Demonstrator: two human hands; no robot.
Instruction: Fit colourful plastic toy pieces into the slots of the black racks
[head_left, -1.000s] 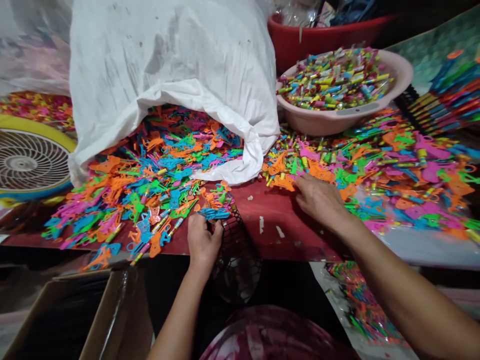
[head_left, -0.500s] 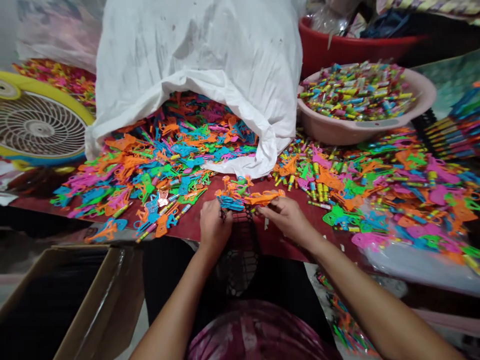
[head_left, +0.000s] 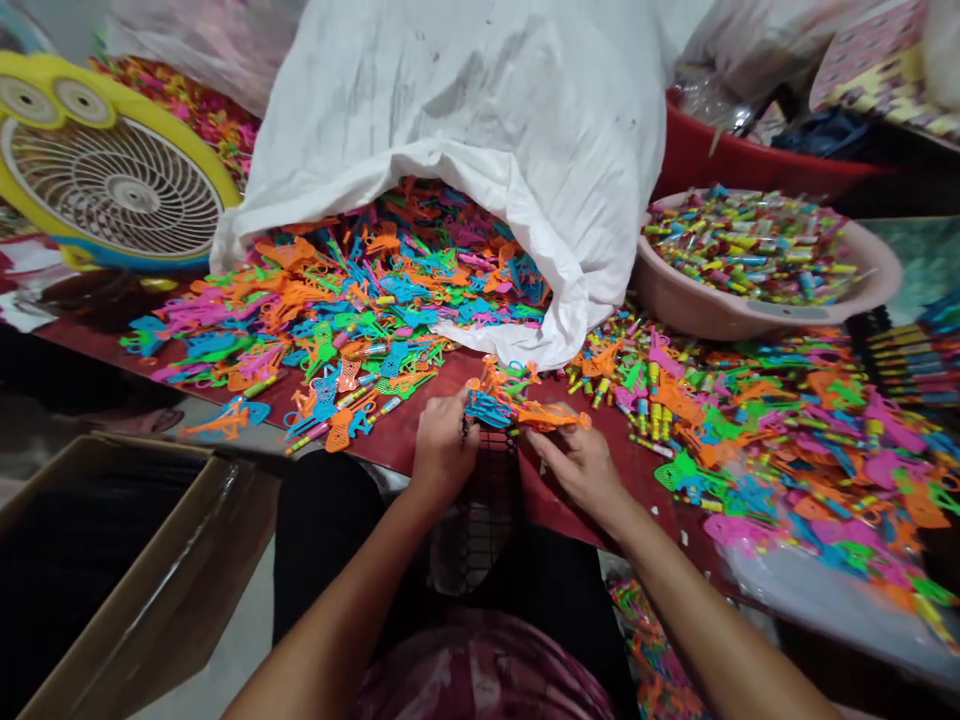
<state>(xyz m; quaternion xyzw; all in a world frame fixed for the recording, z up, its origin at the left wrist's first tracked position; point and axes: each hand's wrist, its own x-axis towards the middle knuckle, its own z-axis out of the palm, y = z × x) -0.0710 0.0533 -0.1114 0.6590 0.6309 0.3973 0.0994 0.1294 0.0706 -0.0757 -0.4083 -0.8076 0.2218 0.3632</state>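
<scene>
Orange plastic shows brightly at the tips of the right hand [head_left: 581, 465], which pinches an orange toy [head_left: 547, 415] between its thumb and fingers. The left hand [head_left: 448, 440] is curled up close, with blue toys [head_left: 487, 408] at its thumb. It is near the top of a black mesh [head_left: 495, 470], but some of its fingers are hidden, so I can't tell if it holds the mesh too. The two hands are near each other, and the orange toy is just to the right of the blue toys. The mesh hangs over the front edge of a red table [head_left: 401, 440].

Behind the hands is a big white sack [head_left: 465, 80] with its mouth open. Lots of toys [head_left: 300, 300] in orange, pink, green and blue spill out of it. Another big pile [head_left: 810, 440] lies on the right. Behind that pile sits a pink bowl [head_left: 712, 305] full of tiny yellow, blue and red tubes [head_left: 750, 250]. On the left stands a yellow fan [head_left: 131, 190] with two round eyes on top. Below it, near the person's knee, is a cardboard box [head_left: 210, 560] with something dark inside.
</scene>
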